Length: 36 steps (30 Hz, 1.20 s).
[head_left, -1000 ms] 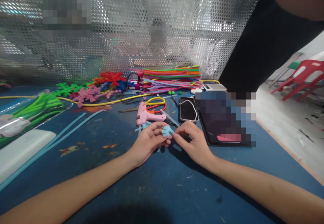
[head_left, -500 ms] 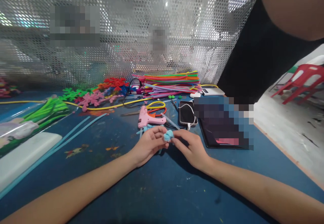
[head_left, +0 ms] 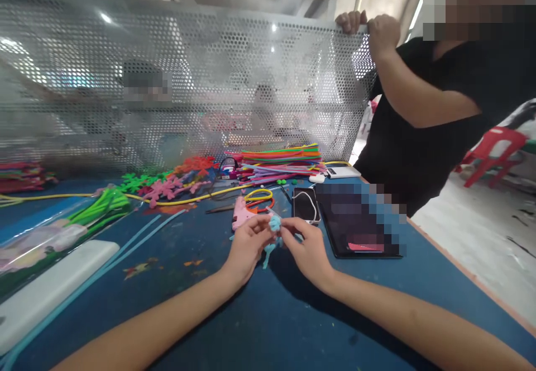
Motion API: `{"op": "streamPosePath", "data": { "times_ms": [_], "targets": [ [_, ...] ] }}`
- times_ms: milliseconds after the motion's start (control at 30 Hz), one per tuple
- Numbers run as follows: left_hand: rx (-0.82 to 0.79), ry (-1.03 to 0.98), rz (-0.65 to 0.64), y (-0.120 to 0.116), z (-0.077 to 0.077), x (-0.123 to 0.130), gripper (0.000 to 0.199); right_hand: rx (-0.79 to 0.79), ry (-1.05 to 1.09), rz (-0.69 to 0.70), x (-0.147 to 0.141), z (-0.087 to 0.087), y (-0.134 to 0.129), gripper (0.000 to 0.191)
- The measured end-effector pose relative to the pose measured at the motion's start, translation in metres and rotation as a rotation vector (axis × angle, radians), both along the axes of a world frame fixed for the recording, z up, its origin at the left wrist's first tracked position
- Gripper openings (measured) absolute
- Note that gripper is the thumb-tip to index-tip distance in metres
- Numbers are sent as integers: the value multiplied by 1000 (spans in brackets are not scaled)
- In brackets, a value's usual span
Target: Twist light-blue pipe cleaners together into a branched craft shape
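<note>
While a pink glue gun (head_left: 243,216) lies just behind, the left hand (head_left: 247,246) and right hand (head_left: 307,248) both pinch one light-blue pipe-cleaner piece (head_left: 274,227), fingers closed around it.

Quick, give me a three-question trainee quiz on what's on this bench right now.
1. True or false: both hands pinch the light-blue pipe-cleaner piece.
2. What lies just behind the left hand? A) pink glue gun B) stapler C) mug
3. Which device lies between the glue gun and the tablet, beyond the right hand?

Key: 1 true; 2 A; 3 the phone.
</note>
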<state>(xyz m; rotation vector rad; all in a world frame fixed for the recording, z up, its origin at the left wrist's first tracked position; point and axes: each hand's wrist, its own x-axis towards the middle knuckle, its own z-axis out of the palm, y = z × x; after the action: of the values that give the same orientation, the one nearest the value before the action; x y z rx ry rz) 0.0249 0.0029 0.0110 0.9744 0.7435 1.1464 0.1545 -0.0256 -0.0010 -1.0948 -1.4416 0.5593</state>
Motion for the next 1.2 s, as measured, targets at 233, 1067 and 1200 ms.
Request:
{"op": "streamPosePath", "data": {
  "times_ms": [233, 1067, 1200],
  "targets": [
    [75, -9, 137, 2, 21, -1, 23, 37, 99, 81, -15, 26, 7, 15],
    [385, 626, -165, 22, 45, -32, 20, 78, -315, 123, 9, 11, 15, 15],
    [425, 684, -126, 21, 49, -32, 20, 145, -476, 71, 12, 9, 16, 15]
  ]
}}
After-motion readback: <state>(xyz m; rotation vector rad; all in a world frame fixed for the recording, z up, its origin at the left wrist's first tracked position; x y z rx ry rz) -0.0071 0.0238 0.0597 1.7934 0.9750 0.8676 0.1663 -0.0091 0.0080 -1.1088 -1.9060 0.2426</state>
